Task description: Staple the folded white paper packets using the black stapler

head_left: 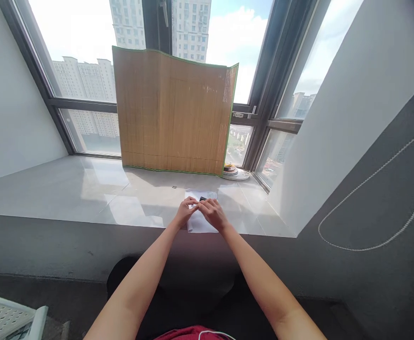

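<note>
A white sheet of paper (201, 224) lies at the front edge of the pale window sill, with some faint print near its top. Over it, my left hand (186, 211) and my right hand (213, 212) meet at the fingertips. Both hands have their fingers closed together. A small black object (203, 199) shows just beyond the fingertips, next to my right hand; whether it is held or lies on the paper cannot be made out. Anything between the fingertips is too small to tell.
A brown bamboo mat (174, 113) with green edging stands against the window. Stacked plates (235, 174) sit beside its lower right corner. A small dark item (174, 187) lies on the sill. A white beaded cord (355, 249) hangs at right; a white plastic stool (8, 316) stands lower left.
</note>
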A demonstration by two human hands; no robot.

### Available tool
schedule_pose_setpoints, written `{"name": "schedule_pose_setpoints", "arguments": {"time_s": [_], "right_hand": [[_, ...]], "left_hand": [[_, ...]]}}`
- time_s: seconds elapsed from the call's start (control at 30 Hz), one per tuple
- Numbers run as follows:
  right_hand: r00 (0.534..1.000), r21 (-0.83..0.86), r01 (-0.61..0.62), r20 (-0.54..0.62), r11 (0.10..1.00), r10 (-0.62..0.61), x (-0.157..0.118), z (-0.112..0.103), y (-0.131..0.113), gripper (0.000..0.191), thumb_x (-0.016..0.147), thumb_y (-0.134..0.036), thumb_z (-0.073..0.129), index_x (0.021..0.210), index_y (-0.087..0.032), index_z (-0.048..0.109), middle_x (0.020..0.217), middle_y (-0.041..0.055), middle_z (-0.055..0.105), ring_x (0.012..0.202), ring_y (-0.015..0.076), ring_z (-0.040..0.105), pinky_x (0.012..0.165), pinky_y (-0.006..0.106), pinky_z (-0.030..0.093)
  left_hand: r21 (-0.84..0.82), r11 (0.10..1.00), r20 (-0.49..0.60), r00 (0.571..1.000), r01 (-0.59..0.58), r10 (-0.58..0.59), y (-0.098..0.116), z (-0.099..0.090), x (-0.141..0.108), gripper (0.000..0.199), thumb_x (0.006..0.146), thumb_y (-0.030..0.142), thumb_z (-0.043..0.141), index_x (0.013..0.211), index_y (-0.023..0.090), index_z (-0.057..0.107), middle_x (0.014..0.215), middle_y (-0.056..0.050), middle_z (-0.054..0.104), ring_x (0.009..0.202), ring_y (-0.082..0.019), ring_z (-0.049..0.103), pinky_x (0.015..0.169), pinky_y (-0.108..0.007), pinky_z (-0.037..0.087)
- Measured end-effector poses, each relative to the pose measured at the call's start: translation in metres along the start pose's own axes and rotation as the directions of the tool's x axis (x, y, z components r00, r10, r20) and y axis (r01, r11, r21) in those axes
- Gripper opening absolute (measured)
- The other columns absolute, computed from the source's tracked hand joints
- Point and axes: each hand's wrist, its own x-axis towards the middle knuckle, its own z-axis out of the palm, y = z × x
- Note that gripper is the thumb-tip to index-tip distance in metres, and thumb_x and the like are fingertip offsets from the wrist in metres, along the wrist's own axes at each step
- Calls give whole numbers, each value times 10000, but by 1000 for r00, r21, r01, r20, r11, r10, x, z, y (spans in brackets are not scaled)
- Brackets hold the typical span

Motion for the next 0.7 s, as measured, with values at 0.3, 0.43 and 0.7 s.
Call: {"name": "schedule_pose_setpoints", "arguments": {"time_s": [0.3, 0.43, 0.7], "right_hand": [[597, 122, -782, -131, 611, 791, -22, -17, 120, 256, 989, -408, 637, 931, -206, 782, 871, 110, 762, 871, 289, 685, 858, 400, 508], [506, 6, -862, -24, 506, 862, -2, -2, 168, 249, 957, -380, 648, 1027, -193, 797, 1001, 140, 768, 970, 298, 688, 891, 389, 514], [448, -52, -890, 95, 454, 889, -15, 43, 186, 311, 877, -199, 645, 1164, -151, 753, 1088, 160, 775, 1075, 272, 692, 977, 375, 524]], "left_hand": [[496, 845, -368, 930, 202, -6, -19, -57, -12, 229, 792, 100, 788, 829, 214, 593, 1362, -223, 602, 1569, -481, 253, 1283, -635, 159], [408, 880, -422, 905, 244, -55, -28, -64, -14, 227, 802, 104, 761, 859, 212, 570, 1384, -234, 587, 1585, -499, 194, 1265, -660, 169], [327, 923, -445, 895, 203, -39, -27, -59, -13, 257, 832, 135, 756, 820, 216, 512, 1311, -235, 602, 1583, -501, 209, 1227, -613, 299]]}}
